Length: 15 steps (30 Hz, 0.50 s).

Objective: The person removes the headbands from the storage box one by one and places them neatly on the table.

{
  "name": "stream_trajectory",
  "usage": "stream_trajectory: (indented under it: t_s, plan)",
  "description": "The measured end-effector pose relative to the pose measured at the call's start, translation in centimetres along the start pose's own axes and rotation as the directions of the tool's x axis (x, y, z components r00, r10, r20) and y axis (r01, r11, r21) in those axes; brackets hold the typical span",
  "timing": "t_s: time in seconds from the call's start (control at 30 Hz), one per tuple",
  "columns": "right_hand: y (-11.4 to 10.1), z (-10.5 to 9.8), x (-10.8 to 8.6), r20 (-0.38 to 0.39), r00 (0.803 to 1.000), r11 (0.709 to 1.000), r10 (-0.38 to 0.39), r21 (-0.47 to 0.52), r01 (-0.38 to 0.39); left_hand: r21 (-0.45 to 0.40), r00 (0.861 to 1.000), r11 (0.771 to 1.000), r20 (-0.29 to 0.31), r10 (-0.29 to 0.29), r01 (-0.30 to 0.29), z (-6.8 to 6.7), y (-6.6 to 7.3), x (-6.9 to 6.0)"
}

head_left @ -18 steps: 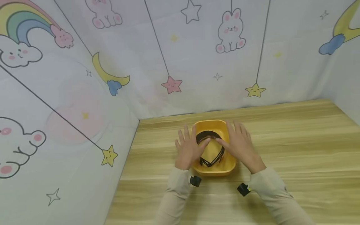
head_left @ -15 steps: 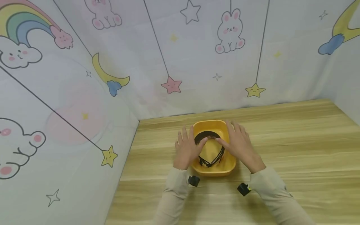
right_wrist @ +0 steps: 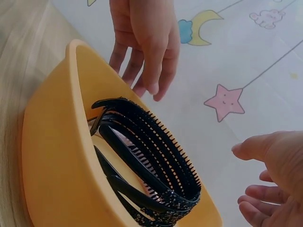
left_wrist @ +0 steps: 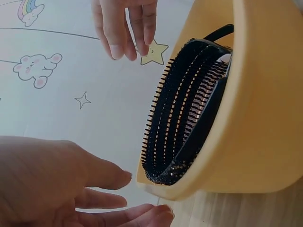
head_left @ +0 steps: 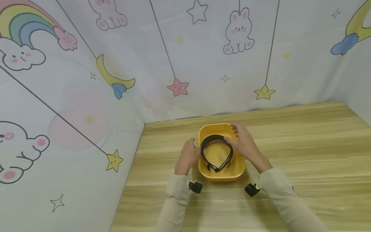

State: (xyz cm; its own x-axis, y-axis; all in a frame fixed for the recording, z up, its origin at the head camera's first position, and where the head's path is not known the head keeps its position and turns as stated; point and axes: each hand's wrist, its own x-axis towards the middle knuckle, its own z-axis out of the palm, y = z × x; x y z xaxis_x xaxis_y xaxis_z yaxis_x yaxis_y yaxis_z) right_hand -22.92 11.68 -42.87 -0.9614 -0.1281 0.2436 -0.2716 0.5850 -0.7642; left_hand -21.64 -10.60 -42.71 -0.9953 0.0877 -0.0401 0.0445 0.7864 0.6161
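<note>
Several black toothed headbands [head_left: 215, 139], some with glittery ends, lie together in a yellow plastic basin [head_left: 221, 177]. My left hand [head_left: 187, 157] is by the basin's left rim with loosely bent fingers and holds nothing. In the left wrist view, the thumb and fingers of my left hand [left_wrist: 90, 189] are apart, off the headbands. My right hand [head_left: 245, 145] is over the right rim, its thumb towards the headbands. The right wrist view has my right hand [right_wrist: 274, 175] with thumb and fingers spread and nothing between them. Some of the headbands' lower parts are hidden by the basin wall.
The basin stands on a wood-grain table [head_left: 304, 145]. A white cloth [head_left: 203, 58] printed with stars, moons and rabbits covers the walls behind and to the left. Black wrist devices [head_left: 252, 189] are on both sleeves.
My left hand has drawn left and down from over the headbands to outside the left rim, its fingers more bent. My right hand's fingers have bent a little. The headbands and basin stay put.
</note>
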Motion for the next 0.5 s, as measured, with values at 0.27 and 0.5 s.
stream_trajectory:
  t_s: [0.27, 0.5]
  plan:
    - [0.4, 0.5, 0.8, 0.064, 0.996, 0.996, 0.06, 0.06, -0.064, -0.037, 0.997, 0.999, 0.075, -0.022, 0.024, 0.0, -0.3, 0.2]
    - [0.3, 1.2, 1.6, 0.136, 0.985, 0.994, 0.108, -0.002, -0.108, -0.056, 0.993, 0.997, 0.109, -0.044, 0.05, 0.1, -0.5, 0.4]
